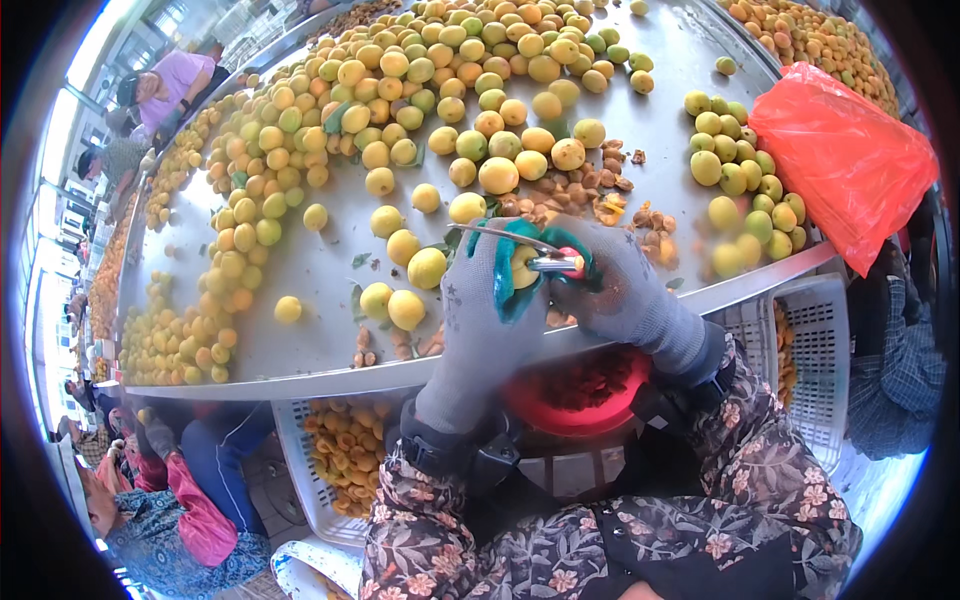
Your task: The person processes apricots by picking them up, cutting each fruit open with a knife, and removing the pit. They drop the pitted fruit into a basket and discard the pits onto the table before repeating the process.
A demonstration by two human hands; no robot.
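Note:
My left hand (499, 277), in a grey knit glove with green coating, is closed round a yellow apricot (523, 268). My right hand (604, 274), gloved alike, grips a small metal tool (553, 264) with a red part, its shaft against the fruit. A thin curved metal blade (495, 234) crosses above the apricot; which hand holds it is hard to tell. Both hands are close together over the front edge of a metal table (322, 341). Just behind them lies a heap of brown apricot pits (559, 193). A red basin (581, 427) with dark contents stands below the hands.
Many apricots (300, 124) cover the table's back and left. Green-yellow fruit and a red plastic bag (840, 150) are at the right. White crates (817, 360) stand below the edge, the left one holding halved apricots (349, 457). Co-workers (176, 82) are along the left; another person (904, 375) is at the right.

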